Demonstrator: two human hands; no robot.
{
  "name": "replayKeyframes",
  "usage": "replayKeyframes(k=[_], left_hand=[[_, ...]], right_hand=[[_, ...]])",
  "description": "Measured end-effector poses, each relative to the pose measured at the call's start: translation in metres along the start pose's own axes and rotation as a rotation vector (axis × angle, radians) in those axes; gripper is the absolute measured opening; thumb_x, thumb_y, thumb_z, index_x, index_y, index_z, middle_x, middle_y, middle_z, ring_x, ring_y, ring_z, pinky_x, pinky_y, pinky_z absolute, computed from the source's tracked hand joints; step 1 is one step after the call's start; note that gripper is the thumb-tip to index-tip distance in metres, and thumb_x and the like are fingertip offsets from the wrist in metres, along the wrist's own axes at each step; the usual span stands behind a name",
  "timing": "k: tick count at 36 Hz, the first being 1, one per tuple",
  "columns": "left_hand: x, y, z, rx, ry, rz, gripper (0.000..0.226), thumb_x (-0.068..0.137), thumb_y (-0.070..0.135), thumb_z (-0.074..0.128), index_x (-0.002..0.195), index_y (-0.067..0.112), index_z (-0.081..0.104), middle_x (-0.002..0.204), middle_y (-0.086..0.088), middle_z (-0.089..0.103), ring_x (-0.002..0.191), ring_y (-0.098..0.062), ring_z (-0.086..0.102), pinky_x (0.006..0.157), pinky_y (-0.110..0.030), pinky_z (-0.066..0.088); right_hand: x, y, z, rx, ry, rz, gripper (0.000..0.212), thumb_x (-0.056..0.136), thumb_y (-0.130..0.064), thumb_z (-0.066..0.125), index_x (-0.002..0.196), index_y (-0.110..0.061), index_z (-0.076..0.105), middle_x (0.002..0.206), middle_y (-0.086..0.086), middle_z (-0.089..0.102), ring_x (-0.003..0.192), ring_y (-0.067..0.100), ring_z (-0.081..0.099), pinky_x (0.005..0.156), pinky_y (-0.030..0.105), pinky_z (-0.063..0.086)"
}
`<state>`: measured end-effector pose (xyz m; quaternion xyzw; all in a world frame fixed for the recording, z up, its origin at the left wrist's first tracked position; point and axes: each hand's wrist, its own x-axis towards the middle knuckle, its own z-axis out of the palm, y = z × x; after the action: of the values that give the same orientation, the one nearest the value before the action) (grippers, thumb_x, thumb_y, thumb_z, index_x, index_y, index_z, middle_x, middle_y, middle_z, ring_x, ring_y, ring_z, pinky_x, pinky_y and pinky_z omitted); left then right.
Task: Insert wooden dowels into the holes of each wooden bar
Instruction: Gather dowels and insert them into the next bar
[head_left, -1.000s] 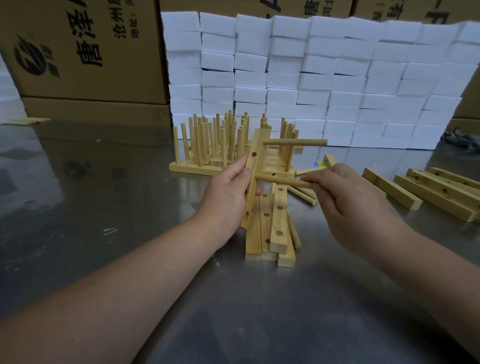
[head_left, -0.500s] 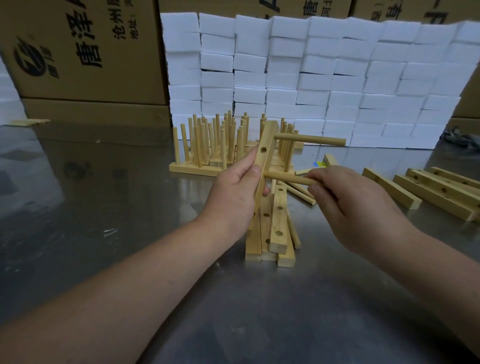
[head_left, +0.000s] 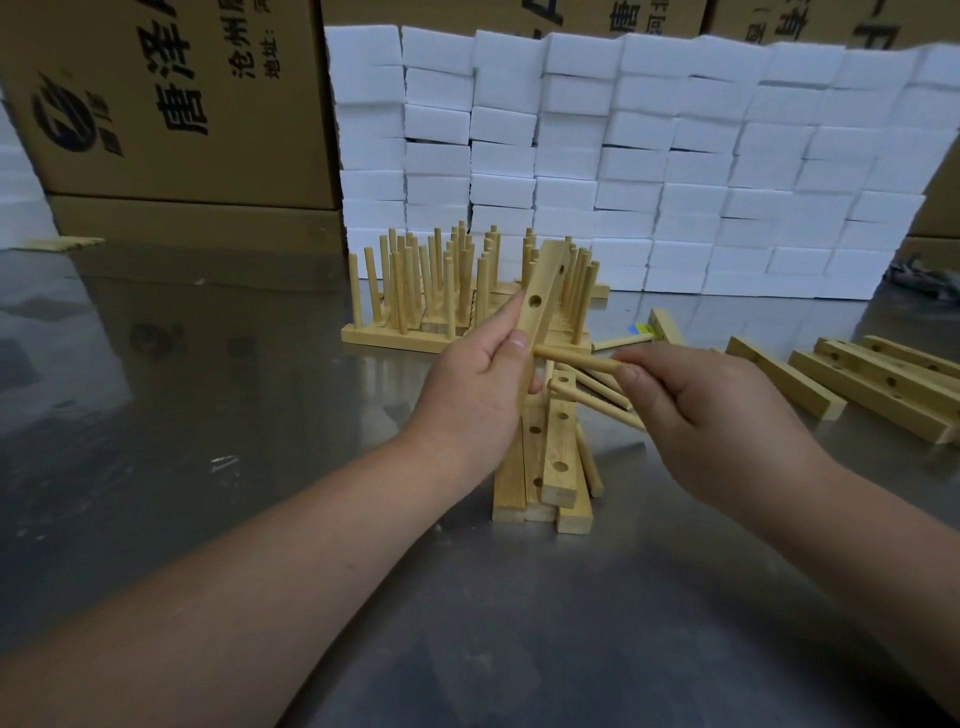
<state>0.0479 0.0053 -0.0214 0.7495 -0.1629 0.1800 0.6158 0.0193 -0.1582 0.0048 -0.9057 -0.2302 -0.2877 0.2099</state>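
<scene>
Dowel (head_left: 571, 358) pinched btw fingers (head_left: 631, 373) of R hand (head_left: 701, 415), tip at bar (head_left: 543, 301) gripped by L hand (head_left: 475, 384); risk: skewed push, jam in hole.

- A small factory or packing workshop, not a home.
- Large printed cardboard cartons (head_left: 171, 104) stand stacked along the back.
- White foam blocks (head_left: 649, 156) are piled many rows high, like a wall.
- The bare metal surface (head_left: 156, 415) carries batches of identical drilled wooden bars (head_left: 883, 382) and rows of upright dowels (head_left: 410, 280).
</scene>
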Motion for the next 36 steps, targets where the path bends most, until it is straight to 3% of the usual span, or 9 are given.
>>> replayKeyframes(k=[3, 7, 10, 12, 16, 21, 28, 33, 36], left_hand=[[-0.001, -0.002, 0.002, -0.032, -0.006, -0.035, 0.04, 0.101, 0.023, 0.035, 0.139, 0.033, 0.04, 0.117, 0.018, 0.056, 0.076, 0.009, 0.061, 0.073, -0.012, 0.044], [0.003, -0.004, -0.001, -0.076, 0.059, -0.115, 0.032, 0.101, 0.024, 0.033, 0.126, 0.037, 0.049, 0.089, 0.01, 0.062, 0.067, 0.007, 0.06, 0.068, -0.018, 0.047], [0.006, -0.003, -0.005, -0.149, 0.144, -0.187, 0.024, 0.101, 0.024, 0.035, 0.101, 0.044, 0.048, 0.07, 0.006, 0.062, 0.062, -0.004, 0.058, 0.051, -0.019, 0.047], [0.006, -0.004, -0.004, -0.165, 0.168, -0.201, 0.03, 0.101, 0.02, 0.036, 0.09, 0.044, 0.051, 0.066, 0.004, 0.061, 0.058, -0.005, 0.056, 0.048, -0.017, 0.047], [0.006, -0.006, -0.003, -0.109, 0.133, -0.239, 0.031, 0.101, 0.023, 0.035, 0.125, 0.021, 0.055, 0.068, 0.006, 0.061, 0.054, 0.0, 0.054, 0.05, -0.016, 0.045], [0.003, -0.004, -0.001, -0.082, 0.072, -0.227, 0.035, 0.101, 0.022, 0.034, 0.132, 0.02, 0.051, 0.08, 0.004, 0.059, 0.052, 0.008, 0.056, 0.048, -0.014, 0.045], [0.001, -0.001, -0.002, -0.115, 0.052, -0.216, 0.029, 0.1, 0.02, 0.037, 0.122, 0.024, 0.056, 0.076, 0.005, 0.061, 0.056, 0.006, 0.058, 0.052, -0.016, 0.047], [0.001, -0.001, -0.003, -0.165, 0.011, -0.191, 0.027, 0.099, 0.017, 0.038, 0.101, 0.033, 0.06, 0.068, 0.006, 0.062, 0.056, 0.004, 0.058, 0.051, -0.016, 0.047], [0.0, -0.002, -0.004, -0.161, -0.027, -0.157, 0.032, 0.099, 0.016, 0.039, 0.094, 0.039, 0.06, 0.062, 0.013, 0.062, 0.056, 0.004, 0.058, 0.049, -0.012, 0.045]], right_hand=[[0.001, 0.007, -0.001, 0.129, 0.042, 0.046, 0.056, 0.088, -0.057, 0.02, 0.127, -0.032, 0.051, 0.067, -0.02, 0.05, 0.066, -0.002, 0.045, 0.065, 0.029, 0.036], [-0.001, 0.026, -0.007, 0.318, 0.185, 0.187, 0.056, 0.085, -0.059, 0.02, 0.13, -0.035, 0.043, 0.073, -0.009, 0.059, 0.068, 0.006, 0.056, 0.068, 0.035, 0.046], [0.002, 0.046, -0.005, 0.157, 0.142, 0.296, 0.033, 0.092, -0.044, 0.034, 0.108, -0.029, 0.058, 0.085, -0.01, 0.061, 0.078, 0.015, 0.056, 0.071, 0.039, 0.047], [0.005, 0.058, 0.003, -0.001, 0.015, 0.311, 0.031, 0.092, -0.03, 0.046, 0.122, -0.027, 0.056, 0.111, -0.003, 0.06, 0.096, 0.018, 0.054, 0.083, 0.035, 0.043], [0.007, 0.063, 0.027, -0.119, -0.284, 0.168, 0.052, 0.094, -0.025, 0.048, 0.143, -0.026, 0.03, 0.145, -0.004, 0.035, 0.132, 0.016, 0.028, 0.108, 0.03, 0.02], [0.009, 0.056, 0.033, -0.286, -0.304, -0.024, 0.023, 0.091, -0.029, 0.049, 0.113, -0.027, 0.055, 0.095, -0.006, 0.054, 0.097, 0.018, 0.046, 0.08, 0.03, 0.036], [0.013, 0.05, 0.018, -0.29, 0.061, 0.171, 0.023, 0.091, -0.028, 0.052, 0.094, -0.017, 0.071, 0.084, 0.006, 0.052, 0.077, 0.022, 0.044, 0.06, 0.032, 0.032], [0.009, 0.05, 0.008, 0.368, 0.207, 0.452, 0.011, 0.087, -0.024, 0.058, 0.083, -0.025, 0.069, 0.052, -0.006, 0.053, 0.043, 0.002, 0.045, 0.039, 0.017, 0.033], [0.006, 0.043, 0.0, 0.76, 0.226, 0.496, 0.014, 0.083, -0.012, 0.06, 0.08, -0.022, 0.07, 0.061, 0.001, 0.065, 0.05, 0.007, 0.057, 0.049, 0.017, 0.047]])
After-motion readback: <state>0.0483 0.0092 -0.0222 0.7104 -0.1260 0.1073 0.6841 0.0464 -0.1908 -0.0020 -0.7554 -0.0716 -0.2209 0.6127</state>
